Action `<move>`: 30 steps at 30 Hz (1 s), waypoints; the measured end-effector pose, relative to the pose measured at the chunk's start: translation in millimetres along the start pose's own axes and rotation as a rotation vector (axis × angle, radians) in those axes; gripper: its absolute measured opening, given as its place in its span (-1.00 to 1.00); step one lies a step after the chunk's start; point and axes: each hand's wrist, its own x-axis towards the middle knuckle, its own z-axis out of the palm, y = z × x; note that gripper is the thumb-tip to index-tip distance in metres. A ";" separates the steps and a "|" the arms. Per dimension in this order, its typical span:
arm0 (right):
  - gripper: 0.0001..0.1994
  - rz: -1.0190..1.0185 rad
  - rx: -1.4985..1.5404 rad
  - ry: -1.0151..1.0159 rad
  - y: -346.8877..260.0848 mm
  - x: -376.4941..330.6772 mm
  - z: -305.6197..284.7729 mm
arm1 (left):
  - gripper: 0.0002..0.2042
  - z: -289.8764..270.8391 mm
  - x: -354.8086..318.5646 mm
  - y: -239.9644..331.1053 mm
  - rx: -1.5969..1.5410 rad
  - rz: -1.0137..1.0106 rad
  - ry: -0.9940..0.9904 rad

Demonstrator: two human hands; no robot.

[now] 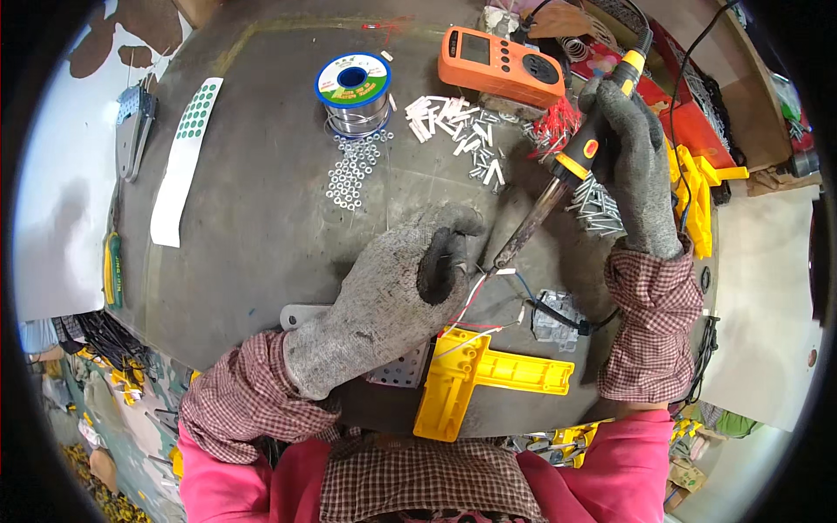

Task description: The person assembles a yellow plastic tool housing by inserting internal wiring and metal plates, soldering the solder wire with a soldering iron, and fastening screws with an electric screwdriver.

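Observation:
My right hand, in a grey glove, grips a soldering iron with a black and yellow handle. Its tip points down and left, meeting the ends of thin wires, red and white among them. Close to that tip, my gloved left hand has its fingers curled into a pinch; what lies between them is too small to make out. Below the wires rests a yellow plastic housing with an arm to the right. A black cable with a blue wire lies beside a clear plastic piece.
Beyond my hands stand a solder spool and an orange meter. Loose nuts, white sleeves, screws and red wires lie around them. A green-dotted label strip is at left, yellow parts at right.

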 end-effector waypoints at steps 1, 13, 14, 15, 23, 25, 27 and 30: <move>-0.56 -0.052 -0.091 -0.024 0.1 0.0 1.1 | -0.71 -0.5 0.3 -1.0 0.029 0.012 0.010; -0.74 0.061 0.074 0.015 -0.7 0.2 7.7 | -0.66 -0.3 -1.2 -4.0 0.035 -0.011 -0.011; -0.74 0.063 0.073 0.015 -1.6 -0.2 8.6 | -0.66 -0.8 -0.6 -2.1 0.029 -0.038 -0.038; -0.77 0.028 0.023 0.070 -3.8 -0.7 10.7 | -0.66 -0.2 -0.1 -1.5 0.028 -0.038 -0.041; -0.60 0.292 0.150 0.151 -20.4 4.8 18.5 | -0.63 3.6 -0.1 -7.2 -0.087 -0.055 -0.070; -0.60 0.155 0.102 0.182 -21.4 4.0 19.4 | -0.61 3.9 0.1 -5.0 -0.139 -0.079 -0.080; -0.61 0.338 0.208 0.176 -37.8 6.7 20.4 | -0.60 2.8 -0.6 -5.2 -0.187 -0.107 -0.084; -0.68 0.538 0.288 0.162 -41.1 8.0 21.4 | -0.61 2.9 -0.2 -8.2 -0.105 -0.091 -0.093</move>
